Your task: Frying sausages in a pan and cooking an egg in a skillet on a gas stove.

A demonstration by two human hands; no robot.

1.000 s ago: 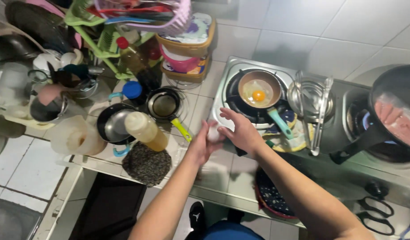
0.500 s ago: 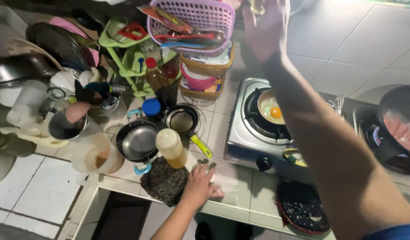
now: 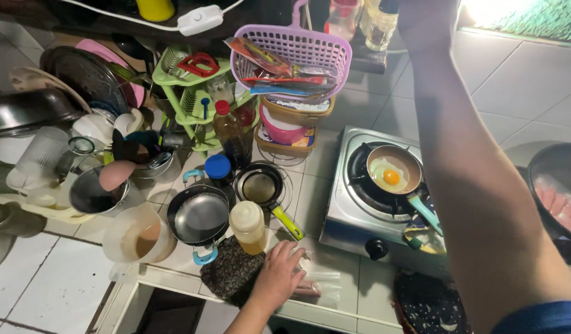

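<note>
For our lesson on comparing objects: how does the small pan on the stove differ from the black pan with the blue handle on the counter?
The small pan sits on the stove burner and holds a raw egg; the black pan rests on the tiled counter, empty. The small pan's inside is tan, the black pan's dark. Both are round frying pans with coloured handles.

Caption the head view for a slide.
Left hand on a clear plastic bag; right arm raised past a frying egg.
</note>
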